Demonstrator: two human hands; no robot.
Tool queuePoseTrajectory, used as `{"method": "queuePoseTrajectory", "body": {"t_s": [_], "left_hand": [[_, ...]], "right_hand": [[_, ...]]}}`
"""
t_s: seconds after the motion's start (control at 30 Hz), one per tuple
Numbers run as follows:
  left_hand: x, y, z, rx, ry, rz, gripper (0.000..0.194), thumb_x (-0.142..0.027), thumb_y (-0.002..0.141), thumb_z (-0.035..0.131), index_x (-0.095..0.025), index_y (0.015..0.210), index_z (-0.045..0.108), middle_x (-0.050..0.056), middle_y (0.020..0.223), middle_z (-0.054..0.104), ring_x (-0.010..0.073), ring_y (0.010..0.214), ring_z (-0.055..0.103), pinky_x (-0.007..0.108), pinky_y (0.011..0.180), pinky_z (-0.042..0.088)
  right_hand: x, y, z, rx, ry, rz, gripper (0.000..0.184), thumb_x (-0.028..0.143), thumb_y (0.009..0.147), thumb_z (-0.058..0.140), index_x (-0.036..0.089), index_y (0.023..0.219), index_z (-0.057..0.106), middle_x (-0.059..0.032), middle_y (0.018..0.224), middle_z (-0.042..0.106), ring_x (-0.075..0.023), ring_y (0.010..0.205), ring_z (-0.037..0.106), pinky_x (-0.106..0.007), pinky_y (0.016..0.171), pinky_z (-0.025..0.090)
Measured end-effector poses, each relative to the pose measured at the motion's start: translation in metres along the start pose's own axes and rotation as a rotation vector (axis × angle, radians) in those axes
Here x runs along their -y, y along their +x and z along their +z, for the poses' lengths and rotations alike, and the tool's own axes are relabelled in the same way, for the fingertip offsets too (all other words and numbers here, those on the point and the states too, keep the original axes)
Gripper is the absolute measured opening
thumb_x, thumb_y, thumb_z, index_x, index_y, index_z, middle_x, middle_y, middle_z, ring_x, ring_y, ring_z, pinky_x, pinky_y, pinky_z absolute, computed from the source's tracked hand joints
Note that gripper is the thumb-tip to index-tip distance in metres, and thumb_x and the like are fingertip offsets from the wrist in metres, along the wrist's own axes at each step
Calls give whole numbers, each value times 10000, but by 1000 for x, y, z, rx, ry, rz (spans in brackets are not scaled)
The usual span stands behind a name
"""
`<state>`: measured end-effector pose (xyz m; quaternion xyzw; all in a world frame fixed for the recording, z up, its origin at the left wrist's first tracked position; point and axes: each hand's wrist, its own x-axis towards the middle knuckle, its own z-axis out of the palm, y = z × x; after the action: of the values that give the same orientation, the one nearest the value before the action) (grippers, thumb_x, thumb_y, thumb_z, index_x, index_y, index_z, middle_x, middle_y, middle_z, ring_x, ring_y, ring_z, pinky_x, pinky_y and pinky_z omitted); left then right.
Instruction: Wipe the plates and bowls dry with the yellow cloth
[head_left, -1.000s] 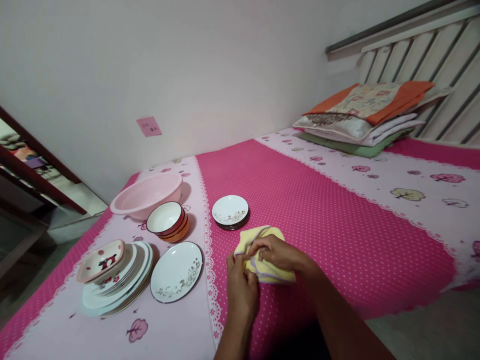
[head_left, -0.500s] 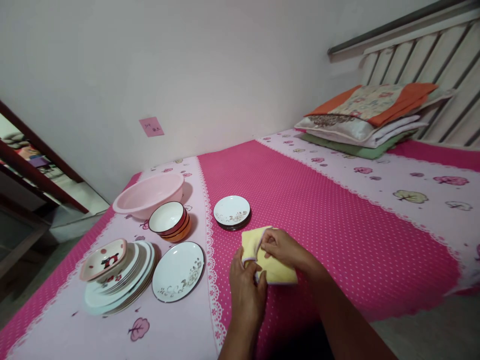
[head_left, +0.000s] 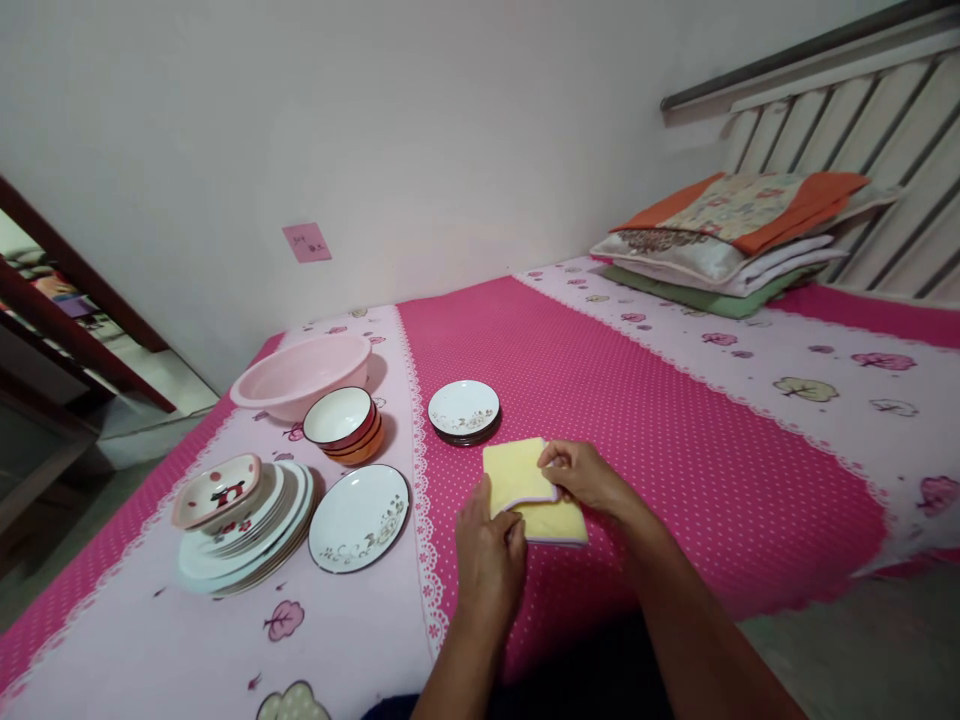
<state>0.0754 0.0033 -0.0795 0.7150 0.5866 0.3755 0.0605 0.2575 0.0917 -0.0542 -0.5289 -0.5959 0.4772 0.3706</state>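
Observation:
A folded yellow cloth [head_left: 517, 468] with a pale purple edge lies on the pink bedspread, its upper layer folded partway over the lower one. My left hand [head_left: 491, 545] is closed on the cloth's left edge, thumb on top. At the right, my right hand [head_left: 581, 472] pinches the edge of the upper layer between thumb and fingers. Just beyond the cloth sits a short stack of small white plates [head_left: 463, 408] with dark rims and a floral print. To the left of my hands lies a larger white plate [head_left: 360, 518] with the same pattern.
Stacked bowls [head_left: 341, 418] stand before a pink basin [head_left: 300, 375]. Nearer, a squarish patterned bowl [head_left: 217, 490] rests on a pile of plates [head_left: 206, 565]. Folded bedding and cushions [head_left: 742, 215] lie at the far right by the bed rail. A wall [head_left: 465, 150] borders the back.
The upper layer of the cloth now lies flatter, its edge drawn out straighter toward the right. My right hand has shifted slightly right and up with that edge. The view has tilted a little.

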Motion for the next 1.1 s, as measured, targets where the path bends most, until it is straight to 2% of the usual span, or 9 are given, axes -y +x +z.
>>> {"method": "queuePoseTrajectory", "body": {"t_s": [0.17,0.33,0.43,0.5,0.57,0.67,0.8,0.93,1.1], "left_hand": [[-7,-1,-16,-182,-145,85,217,-111,943,520,-213,926,711,142,1342,699,282,1261,637,579,1170,424],[9,-4,-6,5,-308,-29,246,-228,898,642,-202,1119,748,149,1303,701,308,1268,629,524,1119,488],[17,-6,7,2,-336,-103,233,-224,861,671,-206,1067,779,168,1415,627,338,1325,594,536,1126,475],[20,-6,13,-36,-372,-168,194,-227,873,648,-196,1016,776,178,1423,605,340,1339,578,530,1138,455],[22,-5,17,-94,-416,-237,191,-243,899,615,-180,1018,751,185,1345,634,335,1312,586,528,1142,440],[24,-5,21,-184,-493,-325,269,-265,919,604,-165,1156,684,168,1241,676,316,1229,616,509,1121,447],[24,-9,24,-263,-624,-419,334,-240,914,645,-156,1237,639,176,1282,690,294,1223,631,459,1131,442],[28,-11,20,-300,-808,-539,242,-165,894,670,-161,1136,679,161,1202,742,262,1144,701,403,1088,501],[37,-19,1,-349,-1063,-741,150,-96,882,668,-135,1025,693,188,1138,769,252,1073,752,406,1084,529]], "right_hand": [[-8,-14,-2,22,-183,15,151,104,643,576,182,747,652,60,567,570,-134,487,554,-242,505,401],[-16,-20,8,-79,-357,-37,126,83,681,637,179,758,665,56,590,579,-125,554,536,-235,554,347],[-27,-27,15,-161,-426,-75,171,67,696,641,189,808,682,45,619,595,-144,584,555,-248,583,374],[-35,-34,20,-246,-458,-114,180,89,722,652,196,860,693,4,733,652,-184,697,617,-277,662,445],[-45,-42,26,-356,-476,-163,180,160,777,664,195,950,700,-74,963,696,-250,936,663,-341,838,506],[-58,-48,36,-486,-469,-222,234,247,844,630,192,1061,695,-140,1165,669,-315,1188,613,-422,1043,479],[-70,-44,44,-534,-426,-267,232,270,850,594,212,1049,698,-125,1114,702,-313,1163,633,-428,1060,490],[-77,-39,45,-539,-389,-299,259,316,848,571,192,1037,697,-139,1096,711,-329,1134,633,-459,1040,497],[-82,-36,43,-527,-352,-319,249,339,832,590,206,1011,702,-128,1070,716,-328,1110,634,-456,1041,491]]}}
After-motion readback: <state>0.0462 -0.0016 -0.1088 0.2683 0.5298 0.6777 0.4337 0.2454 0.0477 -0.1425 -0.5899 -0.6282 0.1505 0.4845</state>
